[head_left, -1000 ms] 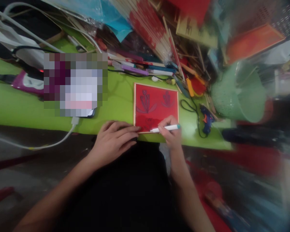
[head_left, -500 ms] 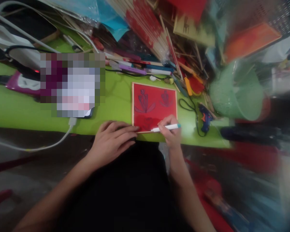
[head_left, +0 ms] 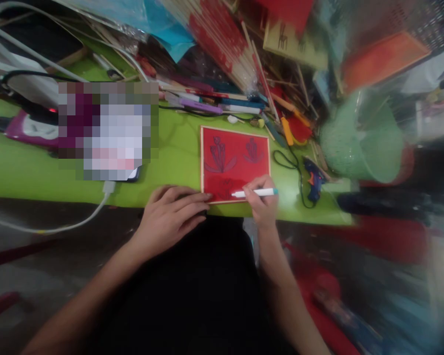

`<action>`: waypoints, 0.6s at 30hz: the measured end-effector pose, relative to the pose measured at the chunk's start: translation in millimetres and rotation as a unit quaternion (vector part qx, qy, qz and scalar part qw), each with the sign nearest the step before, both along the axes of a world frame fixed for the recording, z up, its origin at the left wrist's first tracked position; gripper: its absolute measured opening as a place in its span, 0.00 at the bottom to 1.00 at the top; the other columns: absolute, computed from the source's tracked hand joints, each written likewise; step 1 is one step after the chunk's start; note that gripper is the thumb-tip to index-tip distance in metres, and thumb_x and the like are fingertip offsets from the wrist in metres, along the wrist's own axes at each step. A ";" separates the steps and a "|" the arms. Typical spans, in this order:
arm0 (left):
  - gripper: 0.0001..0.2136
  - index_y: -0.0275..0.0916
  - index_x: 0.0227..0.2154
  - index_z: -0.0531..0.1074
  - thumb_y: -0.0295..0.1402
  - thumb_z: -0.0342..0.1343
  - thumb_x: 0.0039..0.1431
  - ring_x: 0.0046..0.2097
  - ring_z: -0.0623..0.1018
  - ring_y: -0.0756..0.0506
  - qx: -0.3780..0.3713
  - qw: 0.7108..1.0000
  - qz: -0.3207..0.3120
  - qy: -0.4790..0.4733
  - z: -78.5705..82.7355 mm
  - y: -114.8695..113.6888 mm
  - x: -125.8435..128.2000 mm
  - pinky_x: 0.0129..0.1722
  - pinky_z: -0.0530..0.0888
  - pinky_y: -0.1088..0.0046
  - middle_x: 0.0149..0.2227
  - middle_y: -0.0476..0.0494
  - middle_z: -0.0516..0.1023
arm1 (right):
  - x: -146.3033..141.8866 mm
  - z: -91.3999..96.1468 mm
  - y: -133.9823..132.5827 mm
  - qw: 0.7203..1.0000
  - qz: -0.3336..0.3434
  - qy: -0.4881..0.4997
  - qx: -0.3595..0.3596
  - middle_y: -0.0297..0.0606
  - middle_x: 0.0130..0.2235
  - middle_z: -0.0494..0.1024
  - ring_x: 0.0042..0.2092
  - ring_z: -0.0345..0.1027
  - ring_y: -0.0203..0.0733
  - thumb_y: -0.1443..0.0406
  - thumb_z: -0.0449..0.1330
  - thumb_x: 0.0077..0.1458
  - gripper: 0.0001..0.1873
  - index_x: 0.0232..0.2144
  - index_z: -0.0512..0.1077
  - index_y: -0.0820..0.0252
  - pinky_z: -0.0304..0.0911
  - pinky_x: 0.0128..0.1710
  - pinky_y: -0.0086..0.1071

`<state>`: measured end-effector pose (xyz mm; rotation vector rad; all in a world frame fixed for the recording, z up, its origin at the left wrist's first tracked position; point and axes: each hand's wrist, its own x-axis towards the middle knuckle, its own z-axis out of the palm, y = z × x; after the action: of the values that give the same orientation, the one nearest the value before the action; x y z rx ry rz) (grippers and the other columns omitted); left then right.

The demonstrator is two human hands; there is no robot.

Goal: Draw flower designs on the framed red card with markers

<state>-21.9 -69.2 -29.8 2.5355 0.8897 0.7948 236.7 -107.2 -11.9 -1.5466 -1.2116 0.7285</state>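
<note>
A red card (head_left: 240,154) edged with thin pale strips lies on the green table, bearing dark drawn flowers in its upper half and a smaller drawing near its bottom edge. My right hand (head_left: 262,204) is closed around a white marker (head_left: 257,193) with a teal end. The marker's tip points left, over the lower drawing; whether it touches the surface I cannot tell. My left hand (head_left: 173,209) lies flat with fingers stretched out, its fingertips at the card's lower left corner.
A blue glue gun (head_left: 314,181) with a black cord lies right of the card, near a green basket (head_left: 360,143). Pens (head_left: 200,105), orange-handled scissors (head_left: 287,130) and sticks pile up behind. At left are a purple power strip (head_left: 33,130), a white cable (head_left: 96,214) and a blurred-out patch.
The marker's tip has shifted slightly up the card, and my right hand has moved a little with it. My left hand stays at the card's corner. The whole view has drifted slightly.
</note>
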 end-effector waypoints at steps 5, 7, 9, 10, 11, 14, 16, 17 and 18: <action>0.06 0.49 0.48 0.77 0.37 0.57 0.72 0.53 0.79 0.39 -0.008 1.000 0.001 -0.002 -0.8 -0.2 -0.5 0.53 0.66 0.55 0.55 0.54 0.85 | -2.1 1.3 1.7 0.999 -0.022 -0.029 0.013 0.26 0.25 0.67 0.26 0.60 0.34 0.64 0.65 0.60 0.09 0.30 0.68 0.53 0.57 0.25 0.30; 0.07 0.48 0.48 0.77 0.37 0.57 0.72 0.53 0.79 0.39 -0.008 1.000 0.001 -0.001 -1.5 -0.4 -0.7 0.53 0.66 0.55 0.55 0.54 0.85 | -2.6 2.1 2.2 0.999 -0.031 -0.038 0.018 0.26 0.25 0.68 0.26 0.60 0.34 0.64 0.64 0.60 0.09 0.29 0.67 0.53 0.57 0.25 0.30; 0.07 0.48 0.48 0.77 0.37 0.57 0.72 0.53 0.79 0.39 -0.007 1.000 0.000 0.000 -1.9 -0.5 -0.7 0.54 0.66 0.55 0.55 0.54 0.85 | -2.9 3.0 2.6 0.998 -0.040 -0.043 0.023 0.25 0.25 0.67 0.26 0.61 0.34 0.64 0.64 0.59 0.09 0.29 0.67 0.53 0.57 0.25 0.30; 0.07 0.48 0.48 0.77 0.37 0.58 0.72 0.53 0.79 0.39 -0.008 1.000 -0.001 0.000 -2.0 -0.6 -0.7 0.54 0.65 0.55 0.55 0.54 0.85 | -3.1 3.5 2.8 0.998 -0.047 -0.046 0.025 0.25 0.24 0.67 0.25 0.61 0.34 0.65 0.64 0.59 0.09 0.29 0.67 0.53 0.57 0.25 0.30; 0.06 0.48 0.48 0.77 0.36 0.58 0.72 0.53 0.79 0.39 -0.010 1.000 0.000 -0.002 -2.0 -0.6 -0.7 0.54 0.65 0.55 0.55 0.54 0.85 | -3.4 4.0 3.0 0.997 -0.053 -0.048 0.028 0.25 0.24 0.67 0.25 0.60 0.34 0.65 0.64 0.59 0.10 0.29 0.67 0.53 0.57 0.25 0.30; 0.06 0.49 0.48 0.77 0.36 0.58 0.71 0.54 0.79 0.39 -0.017 1.000 0.001 -0.007 -1.7 -0.4 -0.4 0.54 0.66 0.55 0.55 0.54 0.85 | -4.4 5.2 3.6 0.996 -0.064 -0.055 0.033 0.25 0.24 0.66 0.25 0.59 0.33 0.66 0.63 0.58 0.10 0.28 0.66 0.53 0.57 0.25 0.30; 0.06 0.49 0.48 0.77 0.37 0.58 0.72 0.53 0.79 0.39 -0.020 1.000 0.001 -0.008 -1.4 -0.3 -0.3 0.54 0.66 0.56 0.54 0.55 0.85 | -4.8 5.5 3.6 0.996 -0.064 -0.058 0.034 0.25 0.23 0.65 0.24 0.59 0.33 0.66 0.63 0.58 0.10 0.28 0.65 0.53 0.56 0.25 0.30; 0.06 0.49 0.48 0.77 0.37 0.58 0.72 0.53 0.79 0.40 -0.021 1.000 0.001 -0.008 -1.2 -0.2 -0.2 0.54 0.66 0.56 0.54 0.55 0.85 | -4.8 5.4 3.5 0.996 -0.064 -0.059 0.035 0.24 0.23 0.65 0.24 0.58 0.33 0.66 0.63 0.58 0.09 0.28 0.65 0.53 0.56 0.25 0.30; 0.06 0.49 0.48 0.77 0.37 0.58 0.72 0.53 0.79 0.40 -0.020 1.000 0.001 -0.007 -1.0 -0.1 -0.1 0.54 0.66 0.56 0.54 0.55 0.85 | -4.7 5.2 3.2 0.996 -0.065 -0.058 0.035 0.24 0.23 0.65 0.24 0.58 0.33 0.66 0.63 0.58 0.09 0.28 0.65 0.53 0.56 0.25 0.31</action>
<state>-22.0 -69.3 -30.8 2.4911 0.8958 0.7876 232.0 -104.0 -6.7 -1.6111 -1.1959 0.5123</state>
